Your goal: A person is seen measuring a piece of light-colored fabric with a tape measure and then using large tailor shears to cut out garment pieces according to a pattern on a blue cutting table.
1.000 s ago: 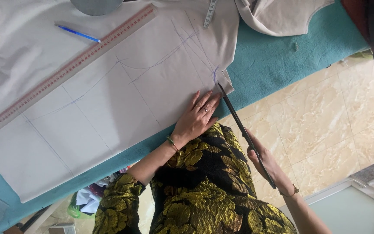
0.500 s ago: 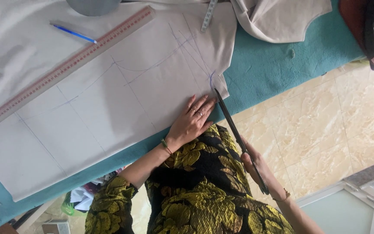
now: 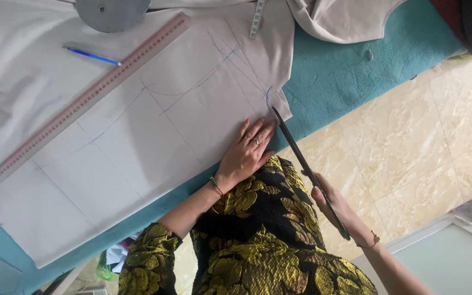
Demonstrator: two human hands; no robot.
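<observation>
Right hand [image 3: 331,205] grips long scissors [image 3: 301,158], tips up-left at the cloth [image 3: 154,136] edge (blades seemingly shut); left hand [image 3: 247,153] lies flat, fingers spread.

The scissors [image 3: 308,173] in the right hand [image 3: 331,205] are advancing along the edge of the pale fabric [image 3: 154,125], their tips now reaching a blue curved mark, while the left hand [image 3: 247,155] is creeping slightly up the cloth beside the blades
</observation>
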